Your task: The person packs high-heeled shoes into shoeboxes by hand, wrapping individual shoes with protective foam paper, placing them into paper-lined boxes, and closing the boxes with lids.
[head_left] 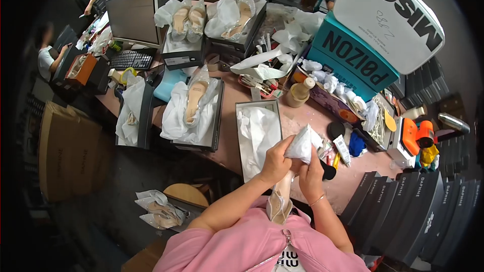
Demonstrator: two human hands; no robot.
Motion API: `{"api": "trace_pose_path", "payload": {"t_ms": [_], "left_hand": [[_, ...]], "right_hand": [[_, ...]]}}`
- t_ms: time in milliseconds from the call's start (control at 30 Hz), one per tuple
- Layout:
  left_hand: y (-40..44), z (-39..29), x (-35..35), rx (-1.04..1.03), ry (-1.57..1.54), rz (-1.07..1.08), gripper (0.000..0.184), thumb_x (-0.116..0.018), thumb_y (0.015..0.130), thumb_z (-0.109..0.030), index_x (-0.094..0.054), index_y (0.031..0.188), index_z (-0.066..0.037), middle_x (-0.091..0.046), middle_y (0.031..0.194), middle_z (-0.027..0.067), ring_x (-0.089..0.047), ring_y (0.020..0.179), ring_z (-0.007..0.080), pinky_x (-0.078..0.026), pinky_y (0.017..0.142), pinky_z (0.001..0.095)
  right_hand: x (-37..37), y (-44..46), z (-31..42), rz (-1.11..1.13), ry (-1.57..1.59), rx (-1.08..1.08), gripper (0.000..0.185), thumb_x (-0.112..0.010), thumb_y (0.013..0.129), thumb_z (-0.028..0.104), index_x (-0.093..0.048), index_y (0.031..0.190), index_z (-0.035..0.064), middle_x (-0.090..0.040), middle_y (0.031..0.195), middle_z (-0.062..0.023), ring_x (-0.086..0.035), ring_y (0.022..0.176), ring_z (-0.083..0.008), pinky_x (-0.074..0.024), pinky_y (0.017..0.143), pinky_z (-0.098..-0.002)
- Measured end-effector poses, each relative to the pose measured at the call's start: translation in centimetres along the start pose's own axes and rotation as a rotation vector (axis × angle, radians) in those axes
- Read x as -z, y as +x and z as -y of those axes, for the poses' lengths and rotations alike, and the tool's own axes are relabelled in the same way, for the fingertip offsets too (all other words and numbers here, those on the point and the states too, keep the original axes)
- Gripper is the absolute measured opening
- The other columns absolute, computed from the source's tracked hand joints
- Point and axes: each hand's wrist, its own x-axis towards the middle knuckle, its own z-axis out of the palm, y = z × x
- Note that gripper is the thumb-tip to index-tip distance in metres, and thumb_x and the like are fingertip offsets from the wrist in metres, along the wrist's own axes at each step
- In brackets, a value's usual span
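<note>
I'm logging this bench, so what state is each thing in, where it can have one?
Left hand, closed on white wrapping
Right hand, closed on the same wrapping
Shoe below the hands, unboxed
Box beyond the hands, open, paper-lined
Monitor, screen blank
DAPHNE boxes, stacked, apparently closed
Pink jacket, partly unzipped

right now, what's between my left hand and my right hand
In the head view, crumpled white wrapping lies between the left hand and the right hand, touched by both; a shoe shows there too, reaching down toward the pink jacket.
</note>
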Motion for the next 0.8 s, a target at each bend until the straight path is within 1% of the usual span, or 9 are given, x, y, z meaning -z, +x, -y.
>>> {"api": "trace_pose_path", "payload": {"t_ms": [133, 333, 367, 433, 500, 567, 633, 767, 800], "left_hand": [[0.1, -0.5, 0.0, 0.07, -0.11, 0.01, 0.056, -0.047, 0.067, 0.006, -0.053, 0.123, 0.0, -0.06, 0.11, 0.0254, -0.059, 0.103, 0.0392, -0.049, 0.086, 0.0379], [-0.3, 4.7, 0.0, 0.326, -0.423, -0.214, 0.046, -0.056, 0.076, 0.002, -0.055, 0.122, 0.001, -0.064, 0.109, 0.0111, -0.059, 0.1, 0.0173, -0.046, 0.089, 0.0298], [0.3, 5.4, 0.8, 0.391, -0.46, -0.302, 0.043, -0.054, 0.078, 0.001, -0.055, 0.122, 0.001, -0.064, 0.109, 0.0111, -0.06, 0.098, 0.0175, -0.046, 0.088, 0.03], [1.7, 6.0, 3.0, 0.4, -0.375, -0.429, 0.04, -0.055, 0.083, -0.002, -0.053, 0.122, 0.001, -0.063, 0.107, 0.0108, -0.059, 0.097, 0.0178, -0.047, 0.086, 0.0301], [1.9, 7.4, 3.8, 0.339, -0.324, -0.464, 0.04, -0.058, 0.086, -0.009, -0.049, 0.124, 0.0, -0.061, 0.11, 0.0111, -0.059, 0.098, 0.0182, -0.047, 0.084, 0.0303], [2.5, 2.5, 4.2, 0.326, -0.346, -0.133, 0.052, -0.057, 0.086, -0.004, -0.038, 0.135, -0.002, -0.055, 0.119, 0.0115, -0.059, 0.099, 0.0188, -0.049, 0.085, 0.0292], [1.4, 3.8, 4.5, 0.215, -0.236, -0.14, 0.045, -0.061, 0.085, -0.008, -0.048, 0.128, 0.0, -0.058, 0.114, 0.0145, -0.061, 0.1, 0.0215, -0.049, 0.086, 0.0311], [-1.2, 5.5, 8.6, 0.365, 0.642, 0.626, 0.037, -0.072, 0.075, -0.022, -0.064, 0.094, 0.009, -0.064, 0.101, 0.0185, -0.063, 0.093, 0.0317, -0.047, 0.087, 0.0395], [-2.5, 7.4, 7.7, 0.198, 1.028, 0.933, 0.036, -0.072, 0.072, -0.025, -0.066, 0.09, 0.005, -0.065, 0.093, 0.0158, -0.062, 0.085, 0.0313, -0.044, 0.09, 0.0426]], "right_hand": [[0.6, 0.1, 0.7, 0.076, 0.046, -0.112, 0.056, -0.044, 0.077, -0.004, -0.041, 0.133, -0.0011, -0.055, 0.117, -0.0268, -0.057, 0.106, -0.0402, -0.0464, 0.089, -0.0419], [0.9, 1.4, 1.6, 0.302, 0.068, 0.029, 0.06, -0.056, 0.084, 0.009, -0.034, 0.139, 0.0043, -0.05, 0.126, -0.027, -0.054, 0.111, -0.04, -0.0459, 0.09, -0.0419], [2.3, 1.0, 2.5, 0.506, 0.437, -0.244, 0.064, -0.059, 0.087, 0.016, -0.031, 0.142, 0.0033, -0.035, 0.143, -0.0228, -0.049, 0.121, -0.0369, -0.042, 0.096, -0.0398], [4.6, -0.1, 3.7, 0.737, 0.554, -0.109, 0.077, -0.069, 0.082, 0.025, -0.028, 0.145, 0.0069, -0.022, 0.15, -0.0191, -0.041, 0.128, -0.0363, -0.038, 0.101, -0.0415], [4.0, -0.9, 5.2, 0.622, 0.213, 0.169, 0.08, -0.079, 0.071, 0.024, -0.039, 0.14, 0.0095, -0.025, 0.148, -0.018, -0.038, 0.13, -0.0359, -0.0366, 0.102, -0.0417], [3.2, -1.3, 3.8, 0.489, 0.268, 0.052, 0.057, -0.078, 0.07, 0.017, -0.057, 0.123, 0.0064, -0.037, 0.141, -0.0171, -0.044, 0.124, -0.0317, -0.0383, 0.101, -0.0396], [3.3, -1.6, -0.1, 0.334, 0.464, -0.138, 0.041, -0.072, 0.072, 0.01, -0.063, 0.112, 0.0036, -0.046, 0.134, -0.0158, -0.05, 0.119, -0.0268, -0.0407, 0.099, -0.0361], [4.2, -2.3, -7.5, 0.243, 0.313, -0.268, 0.03, -0.068, 0.071, 0.007, -0.066, 0.1, 0.0012, -0.057, 0.117, -0.0141, -0.057, 0.107, -0.0245, -0.0438, 0.093, -0.0328], [3.2, -2.6, -9.9, 0.28, 0.279, -0.266, 0.03, -0.07, 0.072, 0.011, -0.066, 0.1, 0.0013, -0.057, 0.117, -0.0146, -0.058, 0.105, -0.0257, -0.0457, 0.09, -0.0329]]}}
